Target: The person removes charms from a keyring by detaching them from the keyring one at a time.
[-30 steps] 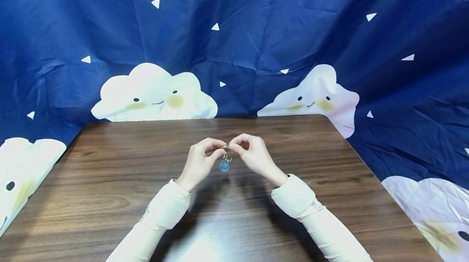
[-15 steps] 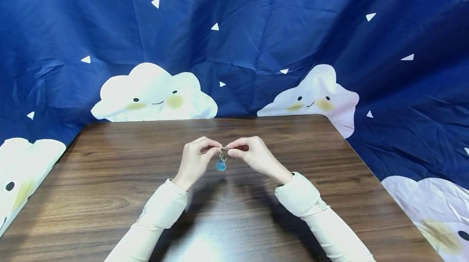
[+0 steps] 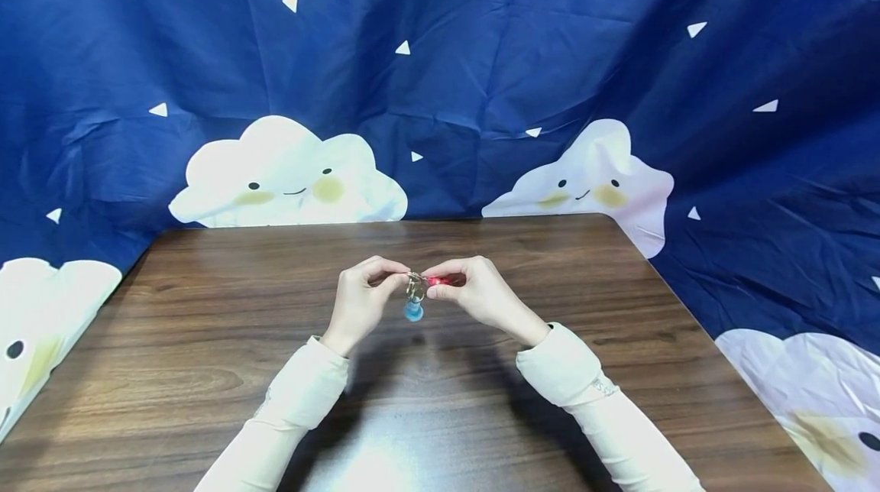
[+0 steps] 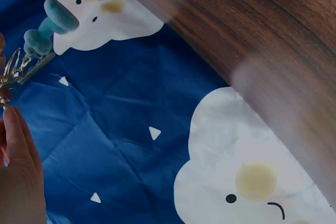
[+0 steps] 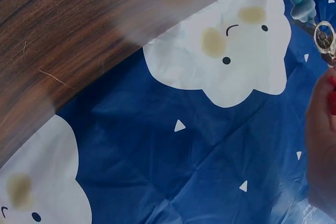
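Note:
In the head view both hands meet above the table, with a keychain between them. The thumb and fingertips of my left hand (image 3: pixel 359 301) pinch its gold-coloured metal rings (image 3: pixel 413 287). From the rings hangs a blue dumbbell-shaped charm (image 3: pixel 413 312), fuller in the left wrist view as a teal charm (image 4: pixel 62 15) beside a thin grey metal strip (image 4: pixel 38 67). My right hand (image 3: pixel 484 295) pinches a small red piece (image 3: pixel 438 281) at the rings' right side; its full shape is hidden by the fingers. The right wrist view catches the red piece (image 5: pixel 333 102) only at its edge.
A brown wood-grain table (image 3: pixel 206 324) lies under the hands, with a glossy light reflection near its front. Behind and around it hangs a dark blue cloth (image 3: pixel 454 56) printed with white clouds and triangles.
Both hands have spread slightly apart, the left shifting left with the charm. The red piece now shows in the right fingers, where it was not visible before.

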The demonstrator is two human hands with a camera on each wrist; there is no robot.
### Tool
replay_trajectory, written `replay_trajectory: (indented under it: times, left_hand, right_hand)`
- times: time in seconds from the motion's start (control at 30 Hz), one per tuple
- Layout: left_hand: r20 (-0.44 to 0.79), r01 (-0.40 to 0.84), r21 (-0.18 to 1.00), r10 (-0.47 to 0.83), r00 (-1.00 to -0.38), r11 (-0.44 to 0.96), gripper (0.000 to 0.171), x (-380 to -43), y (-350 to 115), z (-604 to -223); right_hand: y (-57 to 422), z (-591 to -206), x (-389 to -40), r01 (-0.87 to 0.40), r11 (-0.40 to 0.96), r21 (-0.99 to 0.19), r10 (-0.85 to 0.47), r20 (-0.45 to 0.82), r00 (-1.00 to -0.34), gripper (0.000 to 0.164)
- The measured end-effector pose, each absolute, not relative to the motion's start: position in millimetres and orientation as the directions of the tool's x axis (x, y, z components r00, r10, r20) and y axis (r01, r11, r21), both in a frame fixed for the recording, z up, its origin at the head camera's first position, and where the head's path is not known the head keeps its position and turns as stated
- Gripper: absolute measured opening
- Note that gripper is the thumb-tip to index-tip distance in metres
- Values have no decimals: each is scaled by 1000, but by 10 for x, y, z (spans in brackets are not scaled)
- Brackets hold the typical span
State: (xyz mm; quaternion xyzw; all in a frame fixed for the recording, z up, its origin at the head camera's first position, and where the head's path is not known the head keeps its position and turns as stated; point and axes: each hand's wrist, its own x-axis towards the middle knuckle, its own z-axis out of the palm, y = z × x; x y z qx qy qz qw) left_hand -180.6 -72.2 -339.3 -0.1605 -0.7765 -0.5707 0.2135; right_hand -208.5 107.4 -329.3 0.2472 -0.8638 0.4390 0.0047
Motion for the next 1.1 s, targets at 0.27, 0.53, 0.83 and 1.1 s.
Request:
replay_trajectory:
  times: [0.27, 0.53, 0.83, 1.1]
  left_hand:
    - [500, 482, 844, -20, -866, 237, 8, -1973, -806, -3592]
    - [467, 456, 876, -38, -883, 159, 9, -2021, -851, -3650]
    - [340, 340, 940, -191, -921, 35, 12, -2095, -1081, -3631]
    - [298, 300, 954, -148, -943, 10, 16, -2088, -1132, -3667]
  right_hand:
    - [1078, -3307, -2106, -424, 447, -788, -380, 261, -887, 24]
    - [1062, -3351, -2090, -391, 326, -861, -340, 279, -898, 24]
    - [1194, -3393, -2154, -317, 328, -890, -301, 220, -928, 25]
    - [1232, -3432, -2193, -395, 414, -820, -330, 269, -905, 28]
